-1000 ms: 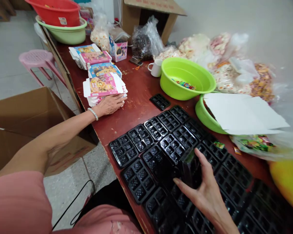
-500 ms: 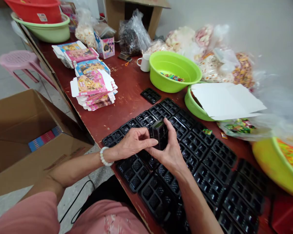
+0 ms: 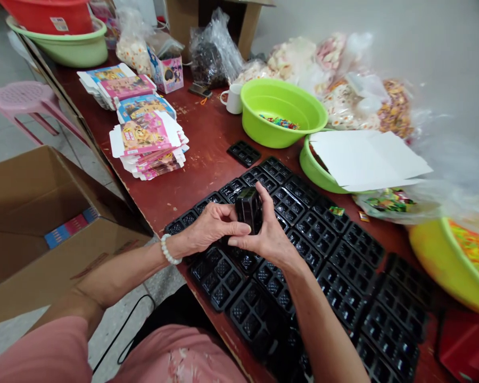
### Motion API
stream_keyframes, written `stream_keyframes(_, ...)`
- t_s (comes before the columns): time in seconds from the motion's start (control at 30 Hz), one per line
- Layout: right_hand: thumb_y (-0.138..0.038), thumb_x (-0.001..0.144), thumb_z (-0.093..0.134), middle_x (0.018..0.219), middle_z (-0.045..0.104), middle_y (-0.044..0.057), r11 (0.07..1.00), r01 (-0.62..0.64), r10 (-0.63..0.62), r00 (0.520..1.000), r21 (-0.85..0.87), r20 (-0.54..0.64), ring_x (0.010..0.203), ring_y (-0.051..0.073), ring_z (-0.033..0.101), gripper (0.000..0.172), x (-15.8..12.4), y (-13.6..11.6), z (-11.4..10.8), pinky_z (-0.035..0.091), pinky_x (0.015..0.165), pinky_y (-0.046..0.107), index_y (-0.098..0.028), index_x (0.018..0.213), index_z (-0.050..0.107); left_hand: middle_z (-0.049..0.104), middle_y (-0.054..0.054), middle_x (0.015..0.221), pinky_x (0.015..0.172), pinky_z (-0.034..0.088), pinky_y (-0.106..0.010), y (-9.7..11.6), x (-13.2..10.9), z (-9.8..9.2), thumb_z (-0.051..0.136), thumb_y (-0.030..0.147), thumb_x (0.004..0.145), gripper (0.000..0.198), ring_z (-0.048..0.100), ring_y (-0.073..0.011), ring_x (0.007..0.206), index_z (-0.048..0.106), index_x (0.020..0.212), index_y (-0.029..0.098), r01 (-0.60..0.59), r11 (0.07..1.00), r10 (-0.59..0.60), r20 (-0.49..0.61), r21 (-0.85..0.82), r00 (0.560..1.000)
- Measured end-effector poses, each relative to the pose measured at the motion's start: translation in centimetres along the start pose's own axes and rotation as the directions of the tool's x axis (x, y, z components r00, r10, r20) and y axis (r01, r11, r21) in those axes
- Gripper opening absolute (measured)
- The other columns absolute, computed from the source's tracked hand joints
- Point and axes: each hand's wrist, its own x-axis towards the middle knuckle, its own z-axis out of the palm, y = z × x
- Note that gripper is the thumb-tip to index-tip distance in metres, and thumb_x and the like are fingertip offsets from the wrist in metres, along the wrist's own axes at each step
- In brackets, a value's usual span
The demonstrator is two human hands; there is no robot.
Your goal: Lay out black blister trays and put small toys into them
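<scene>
Between my two hands a small stack of black plastic trays is held upright on edge. My left hand, with a beaded bracelet on its wrist, pinches the stack's near left side with thumb and fingers. My right hand grips its right side, thumb low and a finger up along the edge. Beneath and around them lie rows of black compartment trays, spread over the red-brown table. A single black tray lies apart beyond the rows.
A green basin holds small wrapped pieces; white card covers another. A yellow basin stands at right. Flat printed boxes are piled at left, near a white mug. An open carton sits beside the table.
Both hands and the held tray stack have shifted slightly left in the picture. The whole view has also moved a little. The grip on the stack stays much the same.
</scene>
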Motion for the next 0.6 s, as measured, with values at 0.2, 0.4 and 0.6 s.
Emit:
stream_keyframes(0.2, -0.056, 0.063, 0.092, 0.143, 0.058, 0.009, 0.931, -0.077, 0.067, 0.997, 0.358, 0.040, 0.125, 0.034, 0.063, 0.125, 0.8, 0.4, -0.9, 0.052, 0.110, 0.056, -0.032, 0.164, 0.023, 0.059, 0.002, 0.057, 0.055, 0.041, -0.023, 0.9, 0.6, -1.3, 0.097, 0.040, 0.061, 0.043, 0.050, -0.0085, 0.054, 0.062, 0.055, 0.016, -0.041, 0.998, 0.039, -0.051, -0.038, 0.998)
stream_keyframes(0.4, -0.054, 0.063, 0.088, 0.142, 0.057, 0.011, 0.975, -0.058, 0.102, 0.976, 0.216, -0.194, 0.110, 0.034, 0.067, 0.124, 1.8, 1.3, -3.3, 0.058, 0.096, 0.059, -0.034, 0.165, 0.020, 0.069, 0.001, 0.070, 0.062, 0.054, -0.024, 1.9, 2.8, -5.0, 0.099, 0.038, 0.060, 0.043, 0.062, -0.0104, 0.061, 0.063, 0.065, 0.016, -0.105, 0.992, 0.090, -0.187, -0.072, 0.978)
stream_keyframes(0.6, -0.061, 0.066, 0.089, 0.158, 0.044, 0.011, 1.000, 0.011, -0.020, 0.949, -0.029, -0.314, 0.141, 0.039, 0.049, 0.127, 2.0, 2.2, -4.7, 0.046, 0.114, 0.066, -0.037, 0.166, 0.015, 0.074, 0.000, 0.079, 0.072, 0.060, -0.036, 2.4, 9.2, -9.8, 0.091, 0.028, 0.077, 0.040, 0.074, -0.0195, 0.068, 0.052, 0.080, 0.020, 0.024, 0.990, -0.063, -0.280, -0.139, 0.958)
